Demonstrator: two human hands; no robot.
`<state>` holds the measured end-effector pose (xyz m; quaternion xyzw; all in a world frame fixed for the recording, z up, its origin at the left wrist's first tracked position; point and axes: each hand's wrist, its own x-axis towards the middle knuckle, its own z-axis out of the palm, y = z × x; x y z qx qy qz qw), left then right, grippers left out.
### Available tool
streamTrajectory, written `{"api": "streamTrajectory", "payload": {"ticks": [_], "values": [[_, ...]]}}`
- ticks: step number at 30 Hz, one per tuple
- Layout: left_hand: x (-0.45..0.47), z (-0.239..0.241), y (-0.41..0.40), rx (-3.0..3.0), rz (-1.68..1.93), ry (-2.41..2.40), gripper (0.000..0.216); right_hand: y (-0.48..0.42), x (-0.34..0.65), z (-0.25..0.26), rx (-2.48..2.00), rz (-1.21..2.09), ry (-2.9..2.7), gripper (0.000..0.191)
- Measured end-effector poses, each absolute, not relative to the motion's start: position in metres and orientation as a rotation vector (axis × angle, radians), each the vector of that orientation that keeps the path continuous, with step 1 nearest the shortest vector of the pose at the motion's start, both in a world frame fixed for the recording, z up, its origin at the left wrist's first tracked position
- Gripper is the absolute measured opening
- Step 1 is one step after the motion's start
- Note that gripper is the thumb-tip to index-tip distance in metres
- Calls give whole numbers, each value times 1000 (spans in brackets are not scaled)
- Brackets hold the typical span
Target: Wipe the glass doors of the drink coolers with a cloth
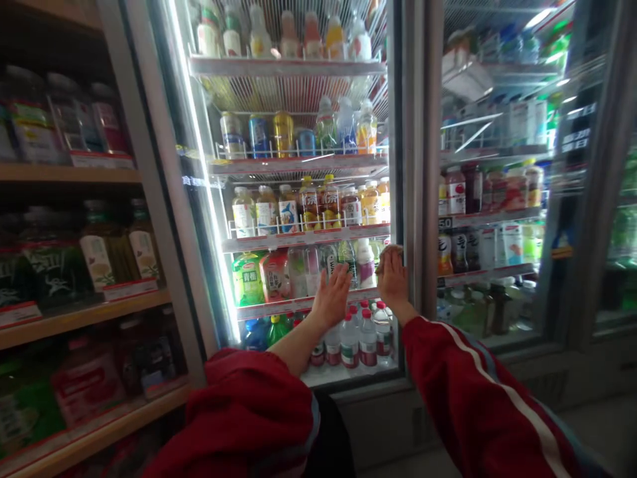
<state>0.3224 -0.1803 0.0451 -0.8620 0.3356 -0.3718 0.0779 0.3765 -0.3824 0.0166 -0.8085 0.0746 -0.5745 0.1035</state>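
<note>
Both my hands reach out to the glass door (pixel 279 199) of a lit drinks cooler. My left hand (pixel 331 295) lies flat on the glass with its fingers stretched upward, holding nothing. My right hand (pixel 393 279) is pressed flat near the door's right edge, next to the metal frame (pixel 415 199), fingers up and empty. Behind the glass, at hand height, stand large juice and water bottles (pixel 276 275). Below them is a row of small water bottles (pixel 358 335) with red caps. Red sleeves cover both arms; the left one is pushed up to the elbow.
A second cooler door (pixel 497 199) with cartons and bottles stands to the right. Wooden shelves (pixel 84 312) at the left carry dark bottles and packets. Upper cooler racks (pixel 298 162) hold cans and bottled drinks.
</note>
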Motion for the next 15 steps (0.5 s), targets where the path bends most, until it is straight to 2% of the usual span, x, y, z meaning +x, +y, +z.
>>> {"api": "streamTrajectory", "payload": {"ticks": [7, 15], "values": [[321, 53, -187, -2586, -1095, 1003, 66, -395, 375, 64, -2434, -1661, 240, 55], [324, 63, -187, -2547, -1186, 981, 66, -385, 365, 28, -2506, -1581, 236, 52]]}}
